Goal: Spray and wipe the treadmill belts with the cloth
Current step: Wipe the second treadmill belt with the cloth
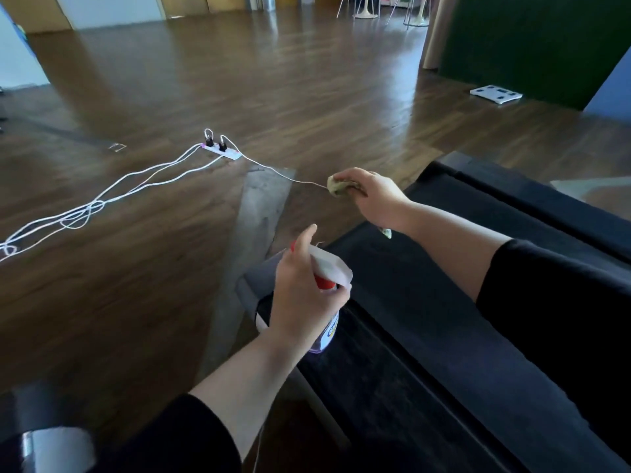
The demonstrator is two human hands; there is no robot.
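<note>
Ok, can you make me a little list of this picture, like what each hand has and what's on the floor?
left hand: grips the spray bottle, pointed out over the belt
right hand: holds the bunched cloth, up in the air
treadmill belt: black, under both hands
wiping: not happening, cloth looks off the belt
floor: brown wood
on the floor: power strip with white cables, white scale far off
</note>
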